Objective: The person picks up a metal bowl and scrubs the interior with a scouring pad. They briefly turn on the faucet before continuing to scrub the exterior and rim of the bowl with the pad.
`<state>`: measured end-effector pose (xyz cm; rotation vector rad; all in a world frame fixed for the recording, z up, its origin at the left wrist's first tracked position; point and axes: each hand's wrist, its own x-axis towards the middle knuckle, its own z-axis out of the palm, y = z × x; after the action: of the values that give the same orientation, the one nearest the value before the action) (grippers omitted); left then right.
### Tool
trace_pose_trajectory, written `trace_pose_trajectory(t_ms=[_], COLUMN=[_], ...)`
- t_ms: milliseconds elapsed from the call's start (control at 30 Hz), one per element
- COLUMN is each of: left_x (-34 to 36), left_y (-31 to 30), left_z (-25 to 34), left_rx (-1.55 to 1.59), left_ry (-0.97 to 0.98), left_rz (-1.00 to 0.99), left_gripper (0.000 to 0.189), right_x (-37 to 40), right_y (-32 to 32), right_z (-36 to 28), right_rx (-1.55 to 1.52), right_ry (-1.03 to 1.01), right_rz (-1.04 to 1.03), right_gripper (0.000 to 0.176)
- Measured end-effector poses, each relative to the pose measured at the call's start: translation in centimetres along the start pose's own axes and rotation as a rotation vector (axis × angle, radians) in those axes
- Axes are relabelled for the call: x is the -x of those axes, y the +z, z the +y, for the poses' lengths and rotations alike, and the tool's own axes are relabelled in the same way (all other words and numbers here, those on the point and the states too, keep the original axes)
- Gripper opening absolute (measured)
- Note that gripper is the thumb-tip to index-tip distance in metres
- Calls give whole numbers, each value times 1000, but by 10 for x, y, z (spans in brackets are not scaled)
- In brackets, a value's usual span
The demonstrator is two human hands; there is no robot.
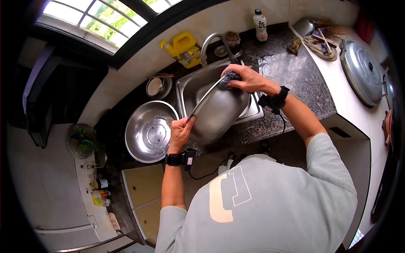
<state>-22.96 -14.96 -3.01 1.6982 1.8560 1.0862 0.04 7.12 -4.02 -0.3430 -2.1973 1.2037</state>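
A large steel basin is tilted on its side over the front of the sink, its outside turned toward me. My left hand grips the rim at the lower left, thumb on the outer wall. At the upper right of the basin, my right hand is closed around a dark steel wool scrubber that presses against the rim. The inside of the basin faces away and is mostly hidden. The curved faucet stands just behind my right hand.
Left of the sink sits another steel basin, with small bowls behind it. A yellow detergent jug and a white bottle stand along the wall. On the right counter lies a large pot lid.
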Motion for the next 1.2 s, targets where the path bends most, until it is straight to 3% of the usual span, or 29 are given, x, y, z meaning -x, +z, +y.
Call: trace_pose_trajectory(t_ms=[133, 167, 267, 433, 633, 1200], left_x=[-10, -12, -19, -25, -24, -22], left_y=[2, 1, 11, 27, 28, 25], left_z=[16, 10, 29, 35, 30, 21], left_rx=[-32, -90, -35, -136, 76, 97], left_ry=[-30, -47, -69, -183, -69, -184], left_rz=[-8, -60, -36, 23, 11, -98], left_gripper=[35, 24, 30, 16, 14, 16], right_x=[3, 4, 2, 5, 7, 8], right_y=[21, 28, 40, 49, 48, 50], right_z=[-19, -24, -27, -32, -25, -24], right_rx=[125, 154, 198, 219, 198, 198], right_ry=[-49, -72, -94, -57, -32, -39], right_rz=[124, 146, 190, 178, 170, 143], right_gripper=[25, 24, 23, 23, 25, 25])
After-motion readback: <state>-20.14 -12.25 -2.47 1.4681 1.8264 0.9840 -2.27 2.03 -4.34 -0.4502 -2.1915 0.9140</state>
